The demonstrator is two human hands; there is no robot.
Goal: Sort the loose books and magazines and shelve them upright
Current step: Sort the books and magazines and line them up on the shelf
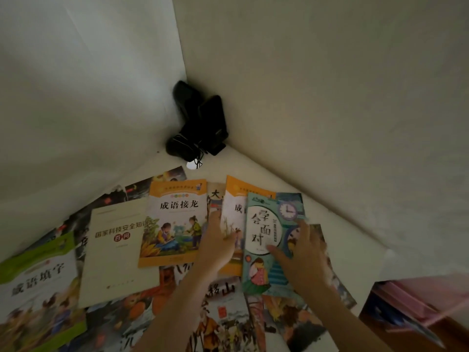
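Books lay flat and overlapping across the white worktop (342, 232): a green book (35, 273) far left, then a cream book (114, 252), then an orange book (175, 222). The left hand (218, 240) rested open on another orange book (232, 212). The right hand (302, 252) pressed spread fingers on a teal book (264, 240). 2 black speakers (200, 120) stood in the corner.

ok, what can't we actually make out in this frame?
- Second orange book: title covered by the teal book and left hand, head view.
- Right hand: blurred, grip unclear.
- Pink items: cut off by the right edge.
- Black objects in the corner: too dark.
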